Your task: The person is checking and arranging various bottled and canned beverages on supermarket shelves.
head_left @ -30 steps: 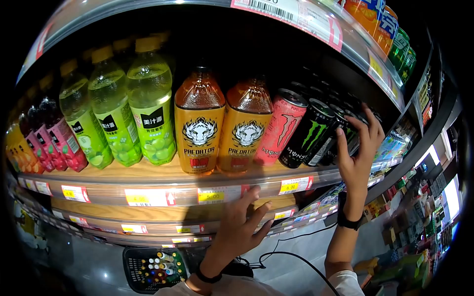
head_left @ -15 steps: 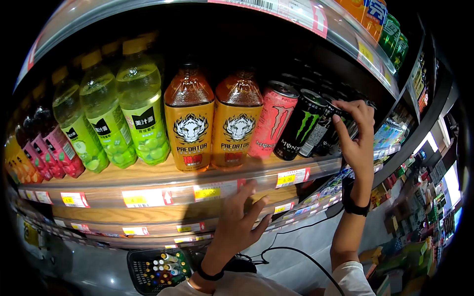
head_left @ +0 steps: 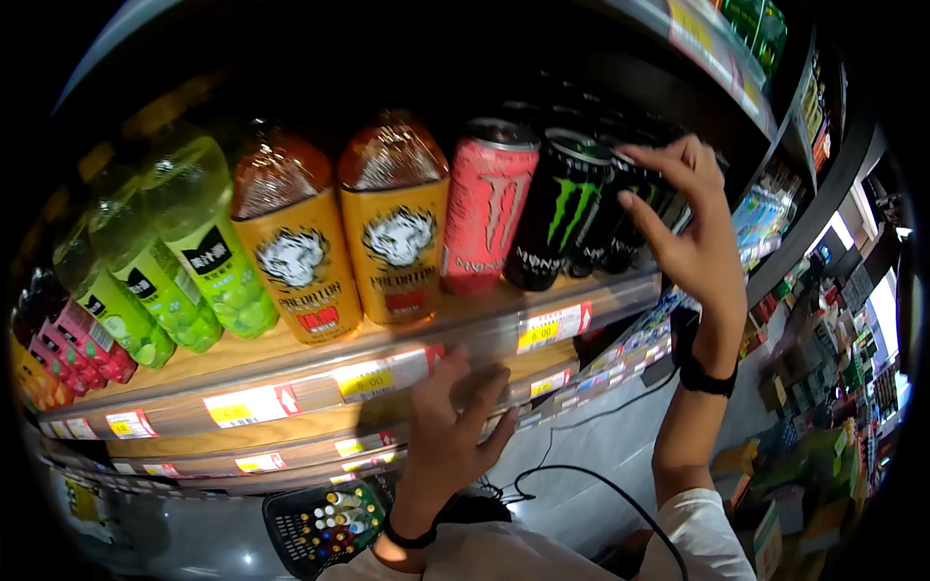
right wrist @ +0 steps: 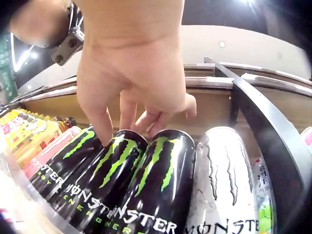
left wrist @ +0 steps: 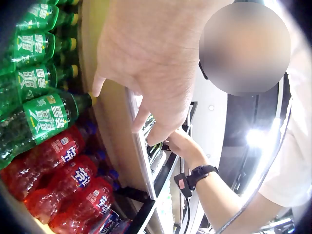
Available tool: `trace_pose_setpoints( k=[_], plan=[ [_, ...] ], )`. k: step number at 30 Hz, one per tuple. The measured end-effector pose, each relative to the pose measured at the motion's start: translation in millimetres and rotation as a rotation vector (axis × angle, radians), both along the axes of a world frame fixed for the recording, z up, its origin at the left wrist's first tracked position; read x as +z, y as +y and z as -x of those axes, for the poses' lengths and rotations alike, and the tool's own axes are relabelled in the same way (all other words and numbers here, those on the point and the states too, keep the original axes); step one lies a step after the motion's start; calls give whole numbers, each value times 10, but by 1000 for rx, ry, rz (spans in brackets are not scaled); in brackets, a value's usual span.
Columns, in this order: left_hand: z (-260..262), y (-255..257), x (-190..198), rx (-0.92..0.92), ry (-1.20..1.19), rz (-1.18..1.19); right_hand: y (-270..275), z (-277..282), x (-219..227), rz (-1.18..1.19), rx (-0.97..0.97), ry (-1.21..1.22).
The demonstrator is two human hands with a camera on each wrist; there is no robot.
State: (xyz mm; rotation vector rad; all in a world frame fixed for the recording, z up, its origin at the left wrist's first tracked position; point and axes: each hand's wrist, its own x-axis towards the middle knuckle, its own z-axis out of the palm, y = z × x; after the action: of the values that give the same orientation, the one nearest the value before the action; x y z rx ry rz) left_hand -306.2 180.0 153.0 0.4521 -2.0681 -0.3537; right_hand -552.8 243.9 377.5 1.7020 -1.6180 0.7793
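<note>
My right hand [head_left: 697, 218] is over a row of black Monster cans [head_left: 557, 218], index finger and thumb spread apart at the can tops. In the right wrist view, the thumb [right wrist: 101, 129] overlaps the upper edge of one black can [right wrist: 158, 180], while the other fingers hang loosely bent behind the rims. A white Monster can [right wrist: 224, 178] stands to the right. A pink can [head_left: 489, 208] stands left of the black ones. My left hand [head_left: 450, 431] is open, fingers spread, by the shelf's front edge and below the orange Predator bottles [head_left: 402, 237].
Green-labelled grape drink bottles [head_left: 218, 257] stand farther left. Price tags [head_left: 368, 380] line the shelf edge. On the floor sits a dark basket [head_left: 284, 528] with several bottles, near a black cable [head_left: 591, 474]. Sprite bottles [left wrist: 46, 117] and red bottles [left wrist: 68, 151] appear in the left wrist view.
My right hand has come in closer over the black cans, its fingers bending more. The head view has turned and tilted. My left hand stays low by the shelf edge, fingers spread.
</note>
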Motion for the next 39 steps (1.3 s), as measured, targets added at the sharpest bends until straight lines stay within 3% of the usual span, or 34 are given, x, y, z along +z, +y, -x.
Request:
trace_pose_setpoints(
  k=[3, 5, 9, 10, 18, 21, 23, 24, 27, 30, 31, 32, 33, 36, 39],
  plan=[
    [26, 14, 4, 11, 14, -30, 7, 11, 44, -16, -22, 102],
    [33, 13, 10, 32, 5, -4, -33, 86, 47, 32, 82, 223],
    [69, 32, 35, 65, -58, 33, 9, -59, -19, 6, -64, 99],
    [104, 16, 20, 72, 4, 44, 53, -318, 69, -42, -92, -73],
    [120, 84, 20, 116, 17, 27, 8, -239, -67, 43, -39, -93],
    [167, 122, 13, 146, 20, 12, -152, -170, -136, 186, -25, 39],
    [201, 130, 9, 178, 32, 22, -61, -188, -193, 209, 54, -10],
    [210, 139, 16, 214, 8, 31, -123, -41, -250, 217, -34, 52],
    [218, 132, 2, 274, -27, 49, -115, 37, -390, 415, 98, 103],
    [212, 213, -23, 306, -89, -4, 130, 243, -930, 650, 205, 3],
    [227, 238, -4, 318, -103, 10, 279, 266, -1309, 693, 332, -166],
    [225, 255, -18, 318, -114, -2, 412, 260, -1558, 624, 431, -265],
    [233, 277, -31, 319, -117, -9, 601, 398, -1840, 352, 489, -182],
    [275, 391, -102, 288, -57, -92, 541, 375, -2333, 75, 274, -125],
    [327, 553, 23, 170, 92, -203, 314, 442, -2599, 21, 177, -187]
  ],
)
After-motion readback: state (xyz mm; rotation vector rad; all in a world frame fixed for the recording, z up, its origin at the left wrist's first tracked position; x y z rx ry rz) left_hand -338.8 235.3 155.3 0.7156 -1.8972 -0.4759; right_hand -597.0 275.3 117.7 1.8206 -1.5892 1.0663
